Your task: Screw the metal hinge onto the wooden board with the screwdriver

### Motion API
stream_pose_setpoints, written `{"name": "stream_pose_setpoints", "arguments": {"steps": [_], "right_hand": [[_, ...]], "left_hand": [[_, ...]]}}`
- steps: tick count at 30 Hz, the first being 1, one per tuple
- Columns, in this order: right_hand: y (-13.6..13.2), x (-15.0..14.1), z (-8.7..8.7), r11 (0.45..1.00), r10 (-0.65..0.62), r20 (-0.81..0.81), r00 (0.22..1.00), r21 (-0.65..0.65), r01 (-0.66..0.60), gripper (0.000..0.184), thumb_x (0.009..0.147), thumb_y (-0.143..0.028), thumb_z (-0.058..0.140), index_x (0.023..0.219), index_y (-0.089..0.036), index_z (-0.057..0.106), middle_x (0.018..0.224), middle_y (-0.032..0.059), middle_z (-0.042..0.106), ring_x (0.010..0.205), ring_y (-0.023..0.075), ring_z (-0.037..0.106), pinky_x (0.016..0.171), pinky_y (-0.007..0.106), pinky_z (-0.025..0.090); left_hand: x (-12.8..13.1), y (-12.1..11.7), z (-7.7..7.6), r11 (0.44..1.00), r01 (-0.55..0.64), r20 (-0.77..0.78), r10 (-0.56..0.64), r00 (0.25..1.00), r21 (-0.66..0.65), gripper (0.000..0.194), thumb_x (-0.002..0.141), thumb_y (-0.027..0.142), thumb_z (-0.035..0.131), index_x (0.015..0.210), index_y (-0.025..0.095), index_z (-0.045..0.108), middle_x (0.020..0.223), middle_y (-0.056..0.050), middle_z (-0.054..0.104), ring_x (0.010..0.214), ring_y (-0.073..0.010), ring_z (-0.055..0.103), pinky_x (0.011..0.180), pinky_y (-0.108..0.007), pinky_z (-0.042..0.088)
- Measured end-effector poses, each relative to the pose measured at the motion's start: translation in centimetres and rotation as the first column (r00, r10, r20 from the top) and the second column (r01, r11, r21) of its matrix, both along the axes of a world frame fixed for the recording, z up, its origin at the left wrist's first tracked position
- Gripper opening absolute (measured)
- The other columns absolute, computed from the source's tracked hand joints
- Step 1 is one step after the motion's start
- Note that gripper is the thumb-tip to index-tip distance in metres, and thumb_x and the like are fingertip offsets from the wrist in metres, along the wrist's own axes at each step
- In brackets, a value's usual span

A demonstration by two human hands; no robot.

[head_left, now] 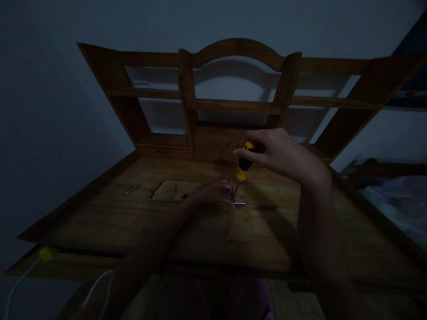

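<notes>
My right hand (pixel 267 146) is closed round the yellow-and-black handle of a screwdriver (pixel 246 161). Its shaft points down and slightly left, with the tip at a small shiny metal piece (pixel 239 202) that looks like a hinge. My left hand (pixel 218 193) pinches at the left end of this piece, low over the desk; part of the grip is hidden by the fingers. Just in front lies a small square wooden piece (pixel 240 226) with two small holes near its far edge. A longer wooden board (pixel 167 191) with a rough left end lies beyond my left forearm.
Some small metal items (pixel 130 189) lie on the left of the wooden desk (pixel 110 218). A wooden shelf unit (pixel 233 106) rises at the back against the wall. A yellow plug (pixel 46 254) with a white cord is at the front left edge. The room is dim.
</notes>
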State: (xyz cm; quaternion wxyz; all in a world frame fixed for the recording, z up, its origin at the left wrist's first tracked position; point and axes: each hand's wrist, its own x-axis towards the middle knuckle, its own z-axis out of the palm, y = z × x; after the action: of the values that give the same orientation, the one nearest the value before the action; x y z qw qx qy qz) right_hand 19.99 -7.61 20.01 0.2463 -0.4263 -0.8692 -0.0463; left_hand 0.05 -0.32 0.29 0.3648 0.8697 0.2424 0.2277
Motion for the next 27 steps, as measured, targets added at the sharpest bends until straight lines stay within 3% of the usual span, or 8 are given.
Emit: {"name": "stream_pose_setpoints", "arguments": {"steps": [2, 8, 16, 24, 27], "right_hand": [[0.1, 0.0, 0.0, 1.0, -0.013, 0.003, 1.0, -0.001, 0.013, 0.029, 0.091, -0.045, 0.057, 0.088, -0.017, 0.067, 0.077, 0.0038, 0.065, 0.07, 0.0164, 0.056, 0.063, 0.028, 0.034], [-0.8, 0.8, 0.8, 0.981, 0.12, 0.02, 0.993, -0.155, -0.115, 0.022, 0.09, -0.034, 0.057, 0.105, -0.021, 0.066, 0.085, 0.0003, 0.067, 0.069, 0.0145, 0.057, 0.065, 0.027, 0.036], [-0.3, -0.6, -0.4, 1.0, -0.018, 0.02, 1.0, -0.016, 0.019, 0.029, 0.092, -0.047, 0.055, 0.09, -0.019, 0.063, 0.08, 0.0043, 0.064, 0.073, 0.0184, 0.057, 0.066, 0.029, 0.034], [-1.1, -0.4, 0.4, 0.991, 0.096, 0.041, 0.995, -0.098, -0.091, 0.019, 0.092, -0.032, 0.054, 0.104, -0.02, 0.062, 0.089, 0.0024, 0.066, 0.077, 0.018, 0.058, 0.069, 0.029, 0.036], [-1.0, -0.6, 0.2, 0.996, 0.059, 0.04, 0.997, -0.065, -0.056, 0.02, 0.093, -0.036, 0.053, 0.1, -0.02, 0.063, 0.088, 0.0033, 0.066, 0.078, 0.0182, 0.059, 0.069, 0.029, 0.036]], "left_hand": [[0.0, 0.0, 0.1, 1.0, 0.002, -0.007, -0.002, 1.0, 0.011, 0.033, 0.065, 0.04, 0.086, 0.086, 0.018, 0.071, 0.097, -0.003, 0.063, 0.096, -0.0193, 0.058, 0.085, -0.029, 0.044], [0.0, 0.0, -0.1, 1.0, -0.003, -0.009, 0.003, 1.0, 0.007, 0.033, 0.066, 0.04, 0.085, 0.083, 0.017, 0.07, 0.097, -0.004, 0.064, 0.093, -0.0181, 0.059, 0.084, -0.028, 0.045], [0.1, -0.1, 0.2, 1.0, 0.012, 0.005, -0.012, 1.0, 0.001, 0.032, 0.067, 0.039, 0.085, 0.085, 0.017, 0.072, 0.098, -0.004, 0.065, 0.094, -0.0189, 0.059, 0.084, -0.028, 0.045], [0.2, -0.3, 0.3, 0.998, 0.034, 0.035, -0.033, 0.999, -0.051, 0.03, 0.068, 0.037, 0.084, 0.084, 0.016, 0.07, 0.091, -0.004, 0.064, 0.09, -0.0178, 0.06, 0.081, -0.029, 0.046], [0.1, -0.2, 0.3, 0.999, 0.036, 0.033, -0.035, 0.999, -0.037, 0.029, 0.068, 0.036, 0.084, 0.083, 0.016, 0.07, 0.091, -0.004, 0.064, 0.09, -0.0179, 0.06, 0.082, -0.029, 0.046]]}}
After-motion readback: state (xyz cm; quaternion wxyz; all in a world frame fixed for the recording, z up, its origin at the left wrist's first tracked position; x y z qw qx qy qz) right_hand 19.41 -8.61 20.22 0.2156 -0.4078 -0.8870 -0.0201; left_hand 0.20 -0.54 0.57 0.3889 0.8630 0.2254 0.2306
